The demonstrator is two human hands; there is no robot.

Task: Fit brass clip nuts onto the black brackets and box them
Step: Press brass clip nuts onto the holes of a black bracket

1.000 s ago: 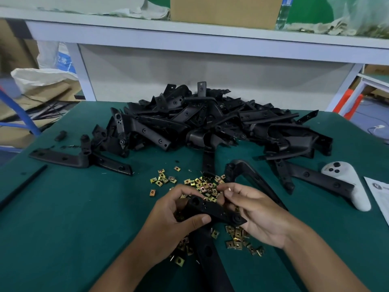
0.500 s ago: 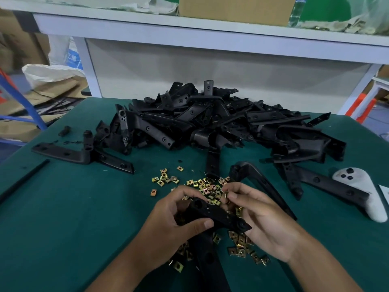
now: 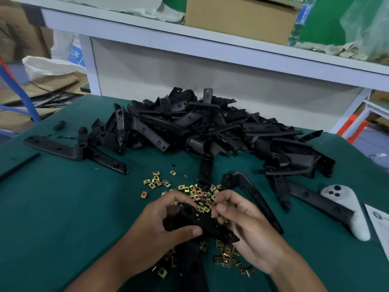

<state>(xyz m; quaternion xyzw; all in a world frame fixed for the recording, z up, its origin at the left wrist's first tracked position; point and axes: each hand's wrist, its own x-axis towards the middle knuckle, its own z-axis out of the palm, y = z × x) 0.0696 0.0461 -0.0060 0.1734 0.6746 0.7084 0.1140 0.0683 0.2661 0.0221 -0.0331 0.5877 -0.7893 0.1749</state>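
My left hand (image 3: 155, 230) grips a black bracket (image 3: 202, 222) just above the green table, thumb curled over its near edge. My right hand (image 3: 246, 226) sits against the bracket's right end, with its thumb and fingertips pinched together at the bracket's upper edge; a clip nut between them is too small to make out. Several loose brass clip nuts (image 3: 200, 194) lie scattered on the table behind and under my hands. A large heap of black brackets (image 3: 210, 131) fills the far middle of the table.
A single black bracket (image 3: 73, 149) lies at the far left, another (image 3: 311, 197) at the right beside a white controller (image 3: 347, 209). A paper sheet (image 3: 379, 224) lies at the right edge. A cardboard box (image 3: 240, 15) stands on the white shelf behind.
The view has shifted slightly. My right fingertips have closed in on the bracket's upper edge. My left hand keeps its grip on the bracket.
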